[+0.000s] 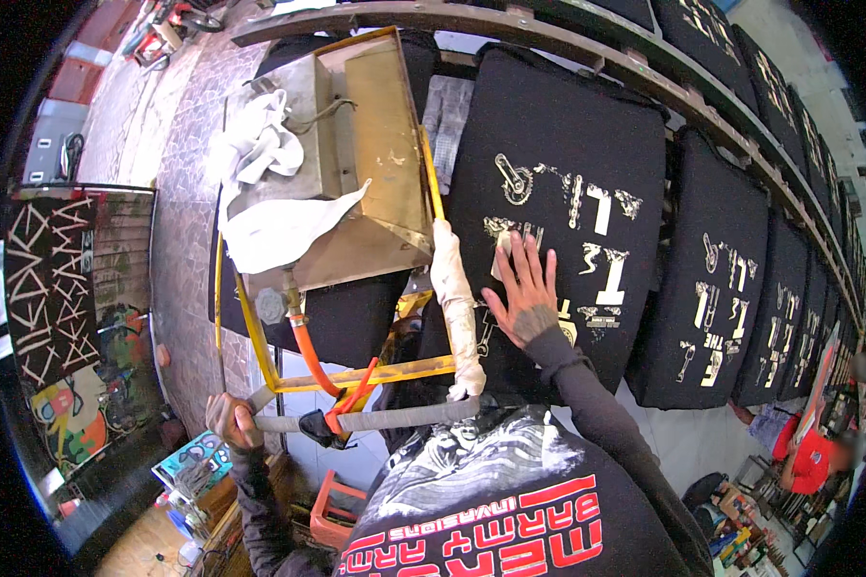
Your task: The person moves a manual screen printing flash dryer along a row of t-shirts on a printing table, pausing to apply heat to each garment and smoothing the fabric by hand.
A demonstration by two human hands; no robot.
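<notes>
Paving [188, 183], head view: stone-patterned, filling the upper left; pale tiles [683, 442] at lower right.
Row: black shirts [717, 221] with pale prints, spread flat side by side, curving off to the right beside a dark rail [597, 64].
Left side: painted board [67, 327], with a red motorbike [168, 37] beyond, at the top.
Near side: orange stool [332, 510], lower left of centre.
Right side: person in red [808, 457], well apart from the work.
Left hand [235, 423]: closed round the left end of the grey bar [404, 415], low in the view.
Right hand [529, 300]: wide, palm down, with fingers spread and aimed away from the body; at the print of the nearest shirt [573, 216], pressure hard to tell.
Nearest shirt: just right of the metal box [375, 163]; long axis running from the body out toward the rail.
Metal box: upper left of centre, tilted, topped by white cloths [293, 229]; longer side running away from the body.
Grey bar: long axis crosswise, rising slightly to the right.
Orange hose [315, 363]: curving from the box's near side down toward the bar.
</notes>
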